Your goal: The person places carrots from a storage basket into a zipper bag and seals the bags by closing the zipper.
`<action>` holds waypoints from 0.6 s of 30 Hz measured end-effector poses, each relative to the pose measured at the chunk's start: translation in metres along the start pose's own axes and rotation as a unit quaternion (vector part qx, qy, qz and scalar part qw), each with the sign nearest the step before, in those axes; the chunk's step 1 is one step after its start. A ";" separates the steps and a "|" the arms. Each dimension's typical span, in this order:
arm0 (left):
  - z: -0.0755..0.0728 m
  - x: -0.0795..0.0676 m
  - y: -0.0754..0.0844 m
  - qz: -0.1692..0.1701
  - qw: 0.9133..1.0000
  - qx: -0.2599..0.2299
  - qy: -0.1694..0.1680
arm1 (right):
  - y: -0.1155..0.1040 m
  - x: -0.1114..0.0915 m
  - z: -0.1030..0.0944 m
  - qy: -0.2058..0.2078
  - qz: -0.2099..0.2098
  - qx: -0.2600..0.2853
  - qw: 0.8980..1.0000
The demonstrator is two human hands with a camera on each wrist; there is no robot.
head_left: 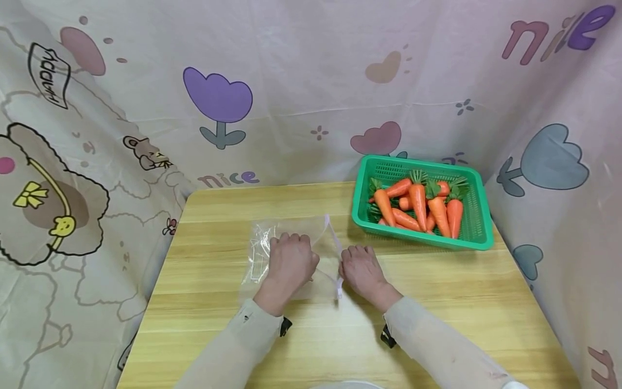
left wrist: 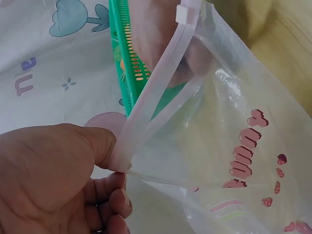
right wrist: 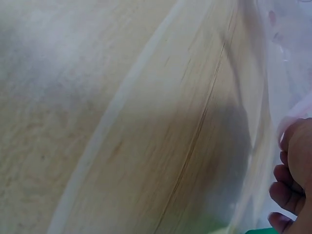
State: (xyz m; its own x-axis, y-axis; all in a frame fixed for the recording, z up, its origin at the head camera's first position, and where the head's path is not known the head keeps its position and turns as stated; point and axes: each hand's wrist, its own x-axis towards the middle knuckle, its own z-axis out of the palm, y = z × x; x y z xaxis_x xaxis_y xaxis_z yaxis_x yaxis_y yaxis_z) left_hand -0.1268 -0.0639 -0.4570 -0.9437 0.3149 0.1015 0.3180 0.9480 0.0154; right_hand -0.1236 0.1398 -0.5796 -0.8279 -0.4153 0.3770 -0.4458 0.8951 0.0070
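A clear plastic slider zip bag (head_left: 262,243) lies over the wooden table, its mouth pulled apart between both hands. Pink lettering and small strawberry prints show on its side in the left wrist view. My left hand (head_left: 291,262) pinches one side of the pink zip strip (left wrist: 151,95) between thumb and fingers. On the opposite side of the mouth, my right hand (head_left: 363,274) grips the other edge with its fingers curled. A white slider (left wrist: 182,14) sits near one end of the strip. Inside the bag I see no contents.
A green plastic basket (head_left: 423,240) holding several orange carrots (head_left: 418,200) with leafy tops stands at the table's back right. A pale rounded rim (head_left: 347,384) shows at the bottom edge. Printed cloth (head_left: 301,65) hangs behind and beside the wooden table (head_left: 194,313).
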 end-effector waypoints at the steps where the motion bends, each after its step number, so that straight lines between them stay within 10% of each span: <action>1: 0.001 0.000 0.000 0.005 1.000 0.002 0.005 | 0.000 0.000 0.000 -0.003 0.000 -0.001 1.000; 18: 0.015 -0.003 -0.001 0.057 0.992 -0.004 0.114 | 0.000 -0.003 -0.003 -0.025 0.055 0.074 0.995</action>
State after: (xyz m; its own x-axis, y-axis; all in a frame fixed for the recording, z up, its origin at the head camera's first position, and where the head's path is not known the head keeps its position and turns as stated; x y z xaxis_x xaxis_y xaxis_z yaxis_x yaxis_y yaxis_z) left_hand -0.1255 -0.0653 -0.4718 -0.8562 0.4008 0.3260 0.4236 0.9058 -0.0009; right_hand -0.1200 0.1420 -0.5783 -0.8885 -0.3273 0.3216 -0.3941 0.9033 -0.1693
